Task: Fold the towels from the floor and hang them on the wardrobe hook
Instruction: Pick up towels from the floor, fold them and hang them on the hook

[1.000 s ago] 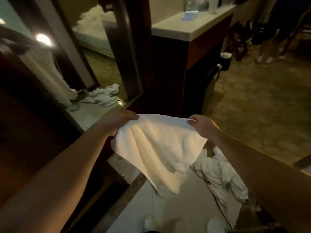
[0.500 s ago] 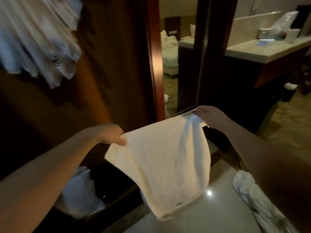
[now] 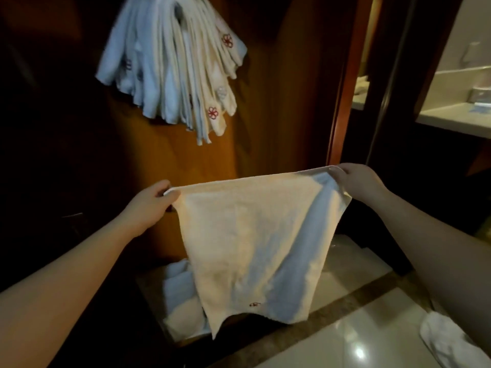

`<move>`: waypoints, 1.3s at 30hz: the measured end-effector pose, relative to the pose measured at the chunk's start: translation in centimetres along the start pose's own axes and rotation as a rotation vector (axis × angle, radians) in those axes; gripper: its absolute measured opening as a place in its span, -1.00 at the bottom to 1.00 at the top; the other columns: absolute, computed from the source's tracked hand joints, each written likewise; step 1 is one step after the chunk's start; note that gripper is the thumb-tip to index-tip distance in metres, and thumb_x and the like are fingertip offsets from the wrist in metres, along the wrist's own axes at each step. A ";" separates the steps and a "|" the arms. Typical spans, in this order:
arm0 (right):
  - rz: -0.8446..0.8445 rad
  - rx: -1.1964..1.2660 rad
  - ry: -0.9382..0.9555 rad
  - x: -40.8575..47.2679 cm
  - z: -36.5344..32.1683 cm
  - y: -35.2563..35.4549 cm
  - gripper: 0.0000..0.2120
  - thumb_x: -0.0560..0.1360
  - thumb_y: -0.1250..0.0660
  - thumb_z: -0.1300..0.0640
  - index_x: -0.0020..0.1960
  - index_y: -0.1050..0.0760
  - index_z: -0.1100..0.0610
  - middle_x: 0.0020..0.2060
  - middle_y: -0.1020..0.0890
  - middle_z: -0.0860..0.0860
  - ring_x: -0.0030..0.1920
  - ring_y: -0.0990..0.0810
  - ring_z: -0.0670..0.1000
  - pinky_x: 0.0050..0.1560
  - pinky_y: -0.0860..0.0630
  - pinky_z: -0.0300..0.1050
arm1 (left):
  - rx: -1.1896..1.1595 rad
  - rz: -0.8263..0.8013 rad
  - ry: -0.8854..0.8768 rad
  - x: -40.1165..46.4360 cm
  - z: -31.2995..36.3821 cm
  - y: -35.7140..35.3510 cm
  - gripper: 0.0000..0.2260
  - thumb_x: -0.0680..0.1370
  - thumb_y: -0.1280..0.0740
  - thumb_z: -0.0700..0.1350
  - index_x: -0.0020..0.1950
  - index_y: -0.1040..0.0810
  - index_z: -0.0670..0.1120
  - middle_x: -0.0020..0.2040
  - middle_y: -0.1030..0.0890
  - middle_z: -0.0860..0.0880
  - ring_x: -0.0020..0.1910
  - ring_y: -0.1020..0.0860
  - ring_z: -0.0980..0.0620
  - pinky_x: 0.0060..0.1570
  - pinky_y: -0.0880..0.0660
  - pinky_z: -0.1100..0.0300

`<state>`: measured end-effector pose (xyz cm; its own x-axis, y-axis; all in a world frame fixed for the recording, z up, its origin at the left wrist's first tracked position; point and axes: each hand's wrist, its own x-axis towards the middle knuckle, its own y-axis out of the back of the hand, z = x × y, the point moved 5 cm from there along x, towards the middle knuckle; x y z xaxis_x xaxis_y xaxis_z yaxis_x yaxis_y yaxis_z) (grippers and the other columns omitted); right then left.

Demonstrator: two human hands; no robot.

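A white towel (image 3: 255, 243) hangs spread in front of me, held by its two upper corners. My left hand (image 3: 148, 208) pinches the left corner and my right hand (image 3: 358, 181) pinches the right one. A small red mark shows near the towel's lower edge. Above, a thick bunch of folded white towels (image 3: 175, 65) with red flower embroidery hangs against the brown wardrobe panel (image 3: 279, 102); the hook itself is hidden by them. More white towels lie on the floor: a pile (image 3: 183, 301) behind the held one and a crumpled one (image 3: 446, 341) at lower right.
The wardrobe's wooden edge (image 3: 342, 102) runs vertically right of centre. Beyond it stands a pale countertop (image 3: 457, 120) over a dark cabinet. Glossy light floor tiles (image 3: 358, 335) with a darker strip lie below.
My view has swung left and up toward the wardrobe, bringing the hanging bunch fully into sight. Both hands have raised the towel and stretched it flatter between them.
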<state>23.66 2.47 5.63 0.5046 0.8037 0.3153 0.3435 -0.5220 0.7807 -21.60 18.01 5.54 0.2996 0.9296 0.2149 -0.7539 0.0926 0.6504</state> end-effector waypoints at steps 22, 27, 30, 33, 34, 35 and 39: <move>-0.668 1.005 -0.116 -7.6 -16.7 -7.4 -0.75 0.61 -0.21 0.29 0.17 -0.62 0.11 -0.35 -0.59 0.08 -0.46 -0.47 -0.09 -0.59 -0.28 -0.30 | -1.236 0.249 0.538 -7.0 -5.2 6.3 -0.85 0.56 -0.42 -0.17 0.09 -0.60 -0.19 -0.24 -0.73 -0.12 -0.28 -0.72 -0.05 -0.41 -0.62 0.08; -0.696 0.889 0.220 -11.8 -23.4 -7.1 -0.67 0.60 -0.22 0.23 0.07 -0.71 -0.07 -0.28 -0.69 0.04 -0.37 -0.59 -0.06 -0.47 -0.37 -0.30 | -1.163 0.160 0.393 -9.8 -1.0 5.3 -0.84 0.64 -0.31 -0.12 0.08 -0.59 -0.20 -0.23 -0.72 -0.09 -0.28 -0.71 0.00 -0.37 -0.60 0.15; -0.739 0.772 0.381 -14.0 -26.7 -6.7 -0.74 0.51 -0.27 0.11 0.05 -0.69 -0.12 -0.16 -0.73 0.03 -0.27 -0.62 -0.17 -0.36 -0.41 -0.35 | -1.016 0.095 0.270 -11.4 1.4 4.8 -0.81 0.66 -0.25 -0.14 0.08 -0.60 -0.22 -0.14 -0.67 -0.17 -0.22 -0.64 -0.08 -0.23 -0.55 0.10; -0.670 0.669 0.514 -14.9 -28.9 -6.1 -0.84 0.55 -0.39 0.11 0.06 -0.64 -0.12 -0.03 -0.72 -0.12 -0.06 -0.68 -0.18 -0.16 -0.53 -0.36 | -0.945 0.022 0.148 -12.9 3.4 4.8 -0.81 0.66 -0.24 -0.14 0.07 -0.60 -0.21 -0.14 -0.67 -0.18 -0.22 -0.64 -0.08 -0.24 -0.56 0.12; -0.609 0.646 0.541 -15.1 -29.5 -5.8 -0.87 0.55 -0.42 0.09 0.03 -0.63 -0.14 -0.04 -0.71 -0.18 -0.02 -0.68 -0.19 -0.10 -0.54 -0.37 | -0.938 0.008 0.112 -13.2 3.9 4.9 -0.82 0.66 -0.24 -0.14 0.07 -0.60 -0.19 -0.13 -0.69 -0.16 -0.21 -0.66 -0.07 -0.26 -0.57 0.15; -0.548 0.639 0.559 -15.3 -30.0 -5.7 -0.90 0.54 -0.43 0.06 -0.01 -0.62 -0.15 -0.07 -0.71 -0.21 -0.03 -0.68 -0.20 -0.08 -0.53 -0.39 | -0.932 0.007 0.083 -13.4 4.2 5.0 -0.83 0.66 -0.24 -0.13 0.06 -0.60 -0.17 -0.13 -0.70 -0.15 -0.20 -0.67 -0.05 -0.28 -0.57 0.18; -0.387 0.661 0.558 -16.2 -31.1 -5.7 -0.98 0.55 -0.41 0.00 -0.04 -0.62 -0.10 -0.18 -0.71 -0.20 -0.15 -0.68 -0.20 -0.15 -0.53 -0.41 | -0.884 0.042 0.009 -13.7 5.1 5.0 -0.84 0.65 -0.28 -0.08 0.04 -0.61 -0.12 -0.10 -0.71 -0.14 -0.17 -0.68 -0.04 -0.24 -0.57 0.20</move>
<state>-11.07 1.30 12.86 -0.1314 0.8863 0.4441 0.8730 -0.1088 0.4755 -26.52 3.93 9.59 0.2595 0.9408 0.2181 -0.9415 0.2968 -0.1599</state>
